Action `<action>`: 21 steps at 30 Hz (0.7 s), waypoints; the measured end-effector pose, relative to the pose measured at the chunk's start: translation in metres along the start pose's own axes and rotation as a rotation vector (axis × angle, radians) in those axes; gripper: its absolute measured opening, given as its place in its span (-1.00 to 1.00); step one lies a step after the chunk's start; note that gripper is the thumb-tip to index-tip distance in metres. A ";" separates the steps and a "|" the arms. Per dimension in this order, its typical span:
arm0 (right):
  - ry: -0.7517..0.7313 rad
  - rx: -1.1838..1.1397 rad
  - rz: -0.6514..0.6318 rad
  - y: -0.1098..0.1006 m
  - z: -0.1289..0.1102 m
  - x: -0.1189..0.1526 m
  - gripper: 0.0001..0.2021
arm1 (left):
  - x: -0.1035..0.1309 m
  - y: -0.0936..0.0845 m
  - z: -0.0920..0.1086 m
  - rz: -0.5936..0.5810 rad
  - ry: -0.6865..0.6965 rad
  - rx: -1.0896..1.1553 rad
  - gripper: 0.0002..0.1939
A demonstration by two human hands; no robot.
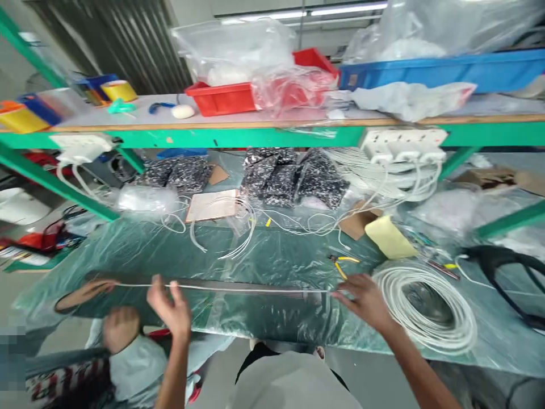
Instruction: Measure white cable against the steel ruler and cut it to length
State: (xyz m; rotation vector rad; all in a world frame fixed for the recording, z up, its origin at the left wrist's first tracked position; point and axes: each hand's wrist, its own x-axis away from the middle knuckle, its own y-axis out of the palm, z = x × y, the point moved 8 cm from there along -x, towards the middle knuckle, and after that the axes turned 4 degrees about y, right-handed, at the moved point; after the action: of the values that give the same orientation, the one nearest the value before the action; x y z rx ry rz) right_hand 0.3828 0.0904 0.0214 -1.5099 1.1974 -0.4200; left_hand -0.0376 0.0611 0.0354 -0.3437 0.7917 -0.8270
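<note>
- Left hand (170, 307): fingers loosely curled, pinching thin white cable (238, 288) stretched flat along long dark ruler strip (238, 284) on plastic-covered green bench (272, 255).
- Right hand (361, 298): pins cable's other end, beside coiled white cable bundle (426, 309).
- Yellow-handled cutters (340, 262) nearby.
- No legible writing.

**Bench layout**

The cable coil (428, 309) is lying on the bench (272, 261) at the right, with the pliers (343, 262) just left of it. The cable length (238, 288) is running along the front edge. The bins (238, 94) are sitting on the shelf (140, 113) behind.
</note>
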 end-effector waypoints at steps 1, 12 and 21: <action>-0.059 0.007 -0.087 0.015 -0.021 -0.013 -0.75 | 0.009 0.019 0.017 -0.058 0.069 0.004 -0.60; 0.048 -0.036 -0.403 0.046 -0.017 0.027 -0.71 | 0.059 0.109 0.031 -0.804 0.635 -0.151 -0.70; 0.487 0.220 -0.433 -0.014 0.191 0.132 -0.64 | -0.079 0.020 -0.075 -0.522 0.692 -0.611 -0.63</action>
State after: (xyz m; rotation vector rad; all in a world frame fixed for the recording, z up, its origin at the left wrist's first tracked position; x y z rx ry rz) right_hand 0.5953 0.0778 -0.0726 -1.5132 1.1321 -1.2263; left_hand -0.1160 0.1355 0.0125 -0.8538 1.6534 -1.2049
